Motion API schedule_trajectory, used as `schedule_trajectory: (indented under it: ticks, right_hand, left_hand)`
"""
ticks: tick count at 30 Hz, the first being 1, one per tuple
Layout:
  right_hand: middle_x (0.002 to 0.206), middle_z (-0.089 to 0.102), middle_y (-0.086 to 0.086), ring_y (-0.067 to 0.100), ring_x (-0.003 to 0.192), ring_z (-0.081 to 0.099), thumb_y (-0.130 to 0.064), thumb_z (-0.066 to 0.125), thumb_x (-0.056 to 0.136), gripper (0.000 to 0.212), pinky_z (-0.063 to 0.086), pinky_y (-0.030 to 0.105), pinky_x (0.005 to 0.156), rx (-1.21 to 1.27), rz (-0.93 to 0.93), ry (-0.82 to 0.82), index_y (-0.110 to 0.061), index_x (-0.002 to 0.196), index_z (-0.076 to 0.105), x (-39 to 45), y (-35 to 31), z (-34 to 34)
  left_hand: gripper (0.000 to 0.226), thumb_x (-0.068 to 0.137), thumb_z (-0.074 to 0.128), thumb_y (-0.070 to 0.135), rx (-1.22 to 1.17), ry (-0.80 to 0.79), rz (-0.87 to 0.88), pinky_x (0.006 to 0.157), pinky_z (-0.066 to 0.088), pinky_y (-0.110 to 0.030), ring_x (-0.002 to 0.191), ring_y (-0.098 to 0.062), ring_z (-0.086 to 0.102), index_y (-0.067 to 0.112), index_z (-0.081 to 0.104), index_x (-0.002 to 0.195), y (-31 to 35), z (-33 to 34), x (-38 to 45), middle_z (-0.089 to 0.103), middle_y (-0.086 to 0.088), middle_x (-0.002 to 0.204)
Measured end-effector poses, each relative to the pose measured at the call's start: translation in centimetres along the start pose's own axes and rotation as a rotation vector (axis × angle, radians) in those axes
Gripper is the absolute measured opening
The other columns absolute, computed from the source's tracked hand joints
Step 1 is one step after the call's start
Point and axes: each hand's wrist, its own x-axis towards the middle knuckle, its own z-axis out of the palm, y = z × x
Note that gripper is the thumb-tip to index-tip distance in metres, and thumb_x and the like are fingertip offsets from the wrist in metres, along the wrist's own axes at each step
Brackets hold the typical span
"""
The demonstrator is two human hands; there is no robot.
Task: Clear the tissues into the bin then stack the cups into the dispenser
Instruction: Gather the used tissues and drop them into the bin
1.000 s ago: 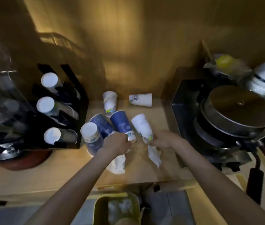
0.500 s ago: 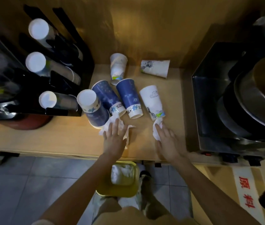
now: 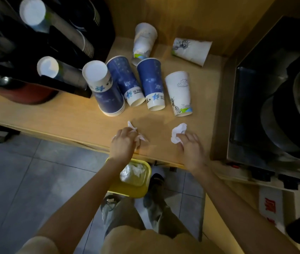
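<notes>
My left hand (image 3: 124, 143) is closed around a crumpled white tissue (image 3: 139, 137) near the counter's front edge. My right hand (image 3: 191, 148) grips a second crumpled tissue (image 3: 177, 132) a little to the right. Behind them lie several paper cups: an upside-down blue stack (image 3: 103, 88), two blue cups on their sides (image 3: 125, 80) (image 3: 152, 83), and three white cups (image 3: 179, 93) (image 3: 144, 41) (image 3: 191, 49). The black cup dispenser (image 3: 57, 43) stands at the left with cups in its tubes. A yellow bin (image 3: 132, 187) with tissues inside sits on the floor below the counter.
The wooden counter (image 3: 53, 114) ends just in front of my hands. A black appliance with a metal pot (image 3: 277, 99) fills the right side. A dark red round base (image 3: 26, 94) sits under the dispenser. Grey floor tiles and my feet are below.
Both hands have pulled the tissues back from the cups toward the counter's front edge and bunched them up. The view has tilted further down.
</notes>
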Motion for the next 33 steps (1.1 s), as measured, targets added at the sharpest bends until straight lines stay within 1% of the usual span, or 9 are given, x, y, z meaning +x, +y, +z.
schedule_trajectory:
  ticks: [3,5,9,13,18,21,26,29,33]
  right_hand:
    - [0.1,0.067,0.014,0.025,0.099,0.054,-0.011,0.051,0.079,0.029,0.052,0.034,0.073,0.107,-0.097,0.119,-0.009,0.104,0.065,-1.5,-1.7,-0.1]
    - [0.089,0.069,0.011,0.017,0.091,0.048,-0.019,0.046,0.077,0.031,0.051,0.03,0.065,0.1,-0.183,0.161,-0.01,0.097,0.067,-3.0,-2.8,0.4]
    - [0.095,0.071,0.011,0.02,0.094,0.055,-0.022,0.042,0.085,0.033,0.049,0.031,0.075,0.138,-0.237,0.151,-0.009,0.103,0.066,-6.1,-5.7,2.0]
    - [0.112,0.067,0.017,0.029,0.1,0.062,-0.014,0.041,0.092,0.033,0.05,0.034,0.077,0.244,-0.265,0.129,-0.006,0.12,0.056,-9.1,-8.2,4.1]
    - [0.094,0.072,0.016,0.032,0.085,0.065,-0.019,0.043,0.089,0.03,0.041,0.029,0.064,0.205,-0.245,0.083,-0.006,0.11,0.06,-11.2,-8.6,8.6]
    - [0.086,0.071,0.017,0.035,0.087,0.06,-0.021,0.047,0.088,0.027,0.044,0.033,0.059,0.182,-0.162,0.005,-0.006,0.104,0.063,-11.2,-8.3,12.7]
    - [0.107,0.063,0.021,0.036,0.101,0.054,-0.005,0.046,0.09,0.025,0.041,0.035,0.078,0.346,0.045,-0.134,-0.002,0.111,0.059,-9.9,-6.4,20.3]
    - [0.107,0.059,0.019,0.03,0.099,0.054,-0.004,0.047,0.09,0.02,0.036,0.026,0.076,0.394,0.103,-0.234,-0.001,0.106,0.059,-8.7,-5.3,24.9]
    - [0.108,0.063,0.015,0.026,0.089,0.06,-0.009,0.05,0.091,0.022,0.034,0.021,0.069,0.426,0.181,-0.288,-0.004,0.11,0.059,-6.4,-4.1,31.7]
  left_hand:
    - [0.027,0.078,0.062,0.006,-0.1,0.088,0.003,0.068,0.054,-0.044,0.091,-0.043,0.063,0.003,0.066,0.105,-0.6,-0.8,-1.7,0.065,-0.023,0.109]
    - [0.024,0.08,0.059,0.009,-0.155,0.119,-0.026,0.063,0.054,-0.043,0.085,-0.043,0.065,0.004,0.068,0.101,-1.3,-1.4,-3.4,0.065,-0.023,0.108]
    - [0.021,0.08,0.057,0.012,-0.196,0.128,-0.029,0.056,0.053,-0.039,0.071,-0.041,0.067,0.003,0.07,0.093,-3.3,-1.4,-7.5,0.068,-0.024,0.098]
    - [0.021,0.084,0.06,0.012,-0.249,0.095,-0.166,0.061,0.042,-0.034,0.078,-0.041,0.06,0.001,0.059,0.101,-6.4,-0.3,-11.9,0.062,-0.022,0.099]
    - [0.01,0.084,0.059,0.009,-0.235,-0.025,-0.217,0.06,0.04,-0.035,0.078,-0.042,0.061,0.002,0.06,0.092,-10.1,3.0,-15.5,0.059,-0.019,0.11]
    - [0.009,0.081,0.058,0.004,-0.317,-0.028,-0.347,0.065,0.038,-0.027,0.084,-0.035,0.062,0.004,0.067,0.083,-12.4,6.0,-15.8,0.062,-0.017,0.109]
    - [0.024,0.082,0.059,0.018,-0.436,-0.101,-0.541,0.078,0.035,-0.02,0.104,-0.031,0.057,0.004,0.07,0.098,-15.7,11.2,-15.1,0.058,-0.019,0.121]
    - [0.036,0.076,0.071,0.022,-0.427,-0.188,-0.565,0.092,0.041,-0.029,0.114,-0.03,0.053,0.009,0.065,0.109,-17.7,15.3,-14.1,0.045,-0.014,0.135]
    - [0.041,0.075,0.07,0.01,-0.408,-0.275,-0.495,0.086,0.04,-0.026,0.115,-0.035,0.051,0.006,0.062,0.115,-20.4,21.9,-12.4,0.044,-0.02,0.135]
